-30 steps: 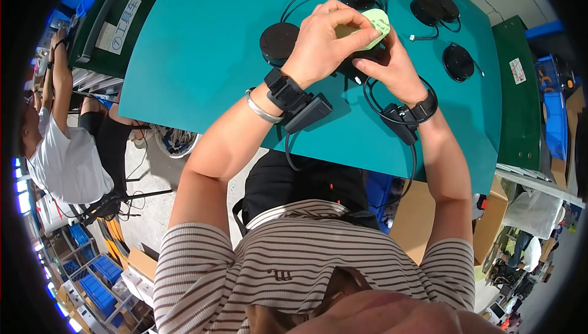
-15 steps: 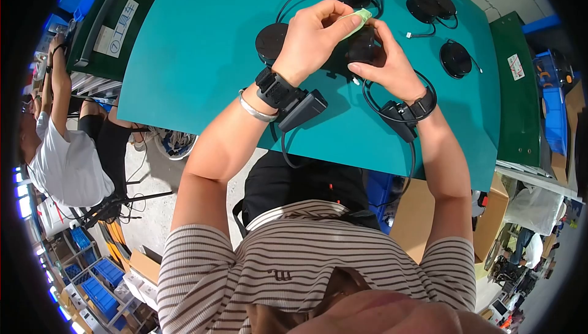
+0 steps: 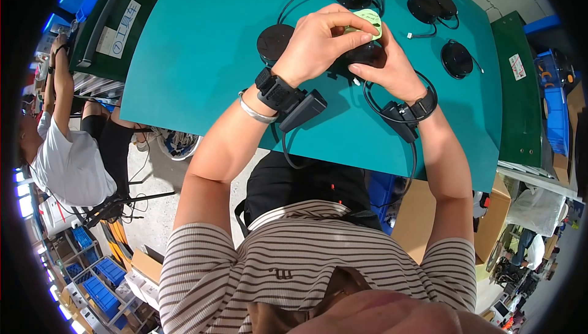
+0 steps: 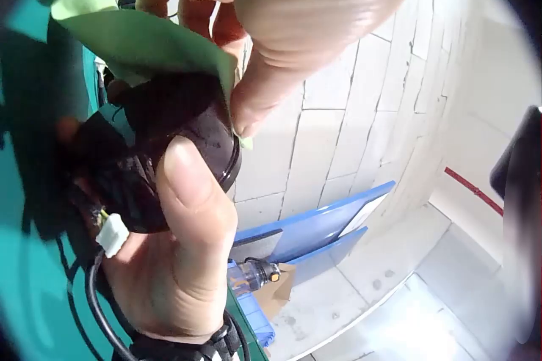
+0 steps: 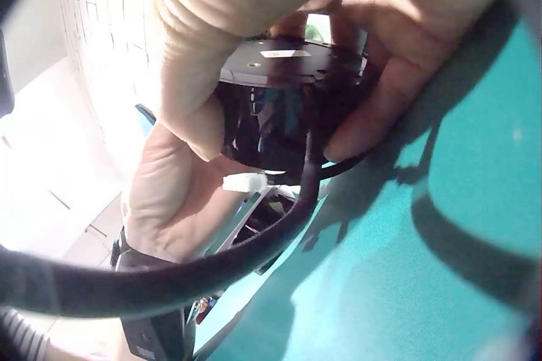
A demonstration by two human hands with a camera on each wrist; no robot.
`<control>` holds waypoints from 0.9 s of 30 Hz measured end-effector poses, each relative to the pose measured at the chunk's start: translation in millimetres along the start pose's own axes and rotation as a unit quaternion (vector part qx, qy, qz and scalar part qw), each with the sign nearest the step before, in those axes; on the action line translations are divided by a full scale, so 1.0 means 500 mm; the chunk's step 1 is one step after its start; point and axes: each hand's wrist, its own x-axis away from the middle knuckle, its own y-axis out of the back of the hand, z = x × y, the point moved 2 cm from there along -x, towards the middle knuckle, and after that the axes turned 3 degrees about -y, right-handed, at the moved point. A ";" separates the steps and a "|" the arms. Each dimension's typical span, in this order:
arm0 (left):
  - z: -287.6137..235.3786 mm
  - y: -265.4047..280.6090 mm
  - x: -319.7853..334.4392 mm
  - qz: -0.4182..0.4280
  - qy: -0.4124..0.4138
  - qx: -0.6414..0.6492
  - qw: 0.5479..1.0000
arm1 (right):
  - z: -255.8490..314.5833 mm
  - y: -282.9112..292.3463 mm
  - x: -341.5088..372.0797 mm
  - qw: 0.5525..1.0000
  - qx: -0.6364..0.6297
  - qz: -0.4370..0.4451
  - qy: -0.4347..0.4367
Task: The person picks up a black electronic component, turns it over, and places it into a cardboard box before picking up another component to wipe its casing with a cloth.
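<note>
My left hand (image 3: 315, 43) pinches a pale green sticky note (image 3: 369, 20) with handwriting on it, between thumb and fingers. Just below the note is a round black puck-shaped device (image 3: 365, 54), which my right hand (image 3: 395, 73) grips by its sides. In the left wrist view the note (image 4: 148, 44) bends over the top of the puck (image 4: 161, 141), and a small white connector (image 4: 112, 235) hangs by the right thumb. The right wrist view shows thumb and fingers around the puck's dark rim (image 5: 271, 124), its cable running off below.
Another black puck (image 3: 274, 43) with a cable lies left of my hands on the green table (image 3: 184, 76). Several more stand toward the back, and one puck (image 3: 457, 59) lies at the right. Another person (image 3: 67, 162) sits at the far left.
The note first showed its written face, turned nearly edge-on half a second ago, and now faces up again over the puck. Both hands have shifted slightly left overall.
</note>
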 end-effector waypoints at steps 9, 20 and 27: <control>-0.010 0.005 -0.003 0.004 0.042 0.032 0.999 | -0.003 -0.002 0.004 0.999 -0.036 0.010 -0.009; -0.002 0.000 0.000 0.000 -0.030 -0.016 0.999 | -0.002 0.001 -0.001 0.999 -0.038 0.015 0.005; 0.012 -0.006 -0.002 -0.032 0.036 0.049 0.998 | 0.000 -0.004 0.000 1.000 -0.010 0.012 0.003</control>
